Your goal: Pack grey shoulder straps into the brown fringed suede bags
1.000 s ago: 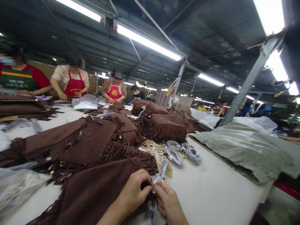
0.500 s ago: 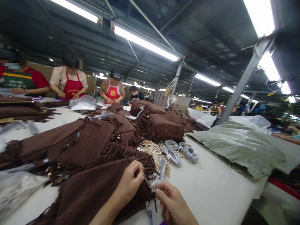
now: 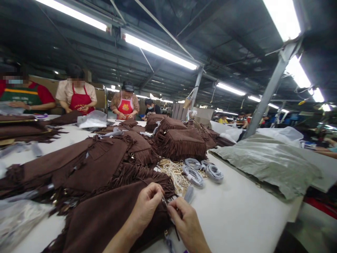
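My left hand (image 3: 149, 202) is closed in a pinch over the right end of a dark brown fringed bag (image 3: 105, 218). Its fingertips grip a thin light cord (image 3: 164, 201). Close beside it, my right hand (image 3: 185, 218) is also pinched, at the other end of this short cord; the fingers partly hide what they hold. A plastic-wrapped strip (image 3: 189, 194) shows just behind the right hand. Below the hands, a small metal clasp (image 3: 165, 232) hangs at the bag's corner.
Pale strings (image 3: 175, 172) and coiled, plastic-wrapped straps (image 3: 193, 175) lie beyond my hands. More brown fringed bags (image 3: 181, 140) are piled across the white table (image 3: 237, 200). A grey-green sheet (image 3: 268, 161) covers the right side. Co-workers in aprons (image 3: 126, 105) stand opposite.
My right hand has moved up and left, closer to my left hand. The cord between them shows less, and the plastic-wrapped strip has shifted lower and to the right.
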Demonstrator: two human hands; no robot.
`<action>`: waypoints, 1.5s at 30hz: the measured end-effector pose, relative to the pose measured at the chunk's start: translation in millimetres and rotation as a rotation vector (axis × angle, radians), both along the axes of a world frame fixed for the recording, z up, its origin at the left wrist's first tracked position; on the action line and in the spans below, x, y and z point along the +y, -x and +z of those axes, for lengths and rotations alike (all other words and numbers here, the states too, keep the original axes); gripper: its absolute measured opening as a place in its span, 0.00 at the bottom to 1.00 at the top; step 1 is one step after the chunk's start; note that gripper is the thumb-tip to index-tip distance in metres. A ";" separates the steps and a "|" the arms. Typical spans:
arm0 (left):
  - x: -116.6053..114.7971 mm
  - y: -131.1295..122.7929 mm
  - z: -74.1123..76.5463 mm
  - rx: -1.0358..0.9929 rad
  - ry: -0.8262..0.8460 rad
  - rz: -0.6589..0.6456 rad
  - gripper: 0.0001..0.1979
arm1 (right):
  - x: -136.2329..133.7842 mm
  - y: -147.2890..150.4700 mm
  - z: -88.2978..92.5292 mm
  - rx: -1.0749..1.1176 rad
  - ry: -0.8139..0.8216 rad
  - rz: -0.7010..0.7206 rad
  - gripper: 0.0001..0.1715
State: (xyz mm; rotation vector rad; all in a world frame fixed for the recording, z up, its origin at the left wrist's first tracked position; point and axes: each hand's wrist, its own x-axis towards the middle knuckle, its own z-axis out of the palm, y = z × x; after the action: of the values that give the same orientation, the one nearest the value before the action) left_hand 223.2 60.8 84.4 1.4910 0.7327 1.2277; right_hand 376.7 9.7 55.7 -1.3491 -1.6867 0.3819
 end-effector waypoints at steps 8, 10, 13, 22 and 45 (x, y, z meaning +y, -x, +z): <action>1.4 -3.6 -18.3 0.090 0.170 -0.060 0.12 | 6.0 -7.6 -11.1 0.296 0.148 0.019 0.19; -1.9 -4.2 -20.3 0.178 0.090 -0.068 0.12 | 7.0 -8.5 -13.1 0.334 0.154 0.011 0.20; -8.8 -7.6 -20.1 0.225 -0.016 -0.018 0.10 | 6.9 -6.9 -12.6 0.315 0.124 0.018 0.21; -12.6 -6.3 -13.9 0.429 -0.113 0.003 0.08 | 10.3 -11.5 -13.3 0.212 0.081 -0.033 0.19; -5.7 7.4 -16.8 -0.199 0.558 -0.326 0.17 | -5.4 -14.8 -21.0 0.694 0.262 0.004 0.29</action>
State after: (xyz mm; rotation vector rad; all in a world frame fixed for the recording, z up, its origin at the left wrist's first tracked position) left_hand 215.9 55.1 67.6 0.9635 0.6036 0.8186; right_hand 391.5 4.3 34.7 -1.1988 -1.0816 0.9753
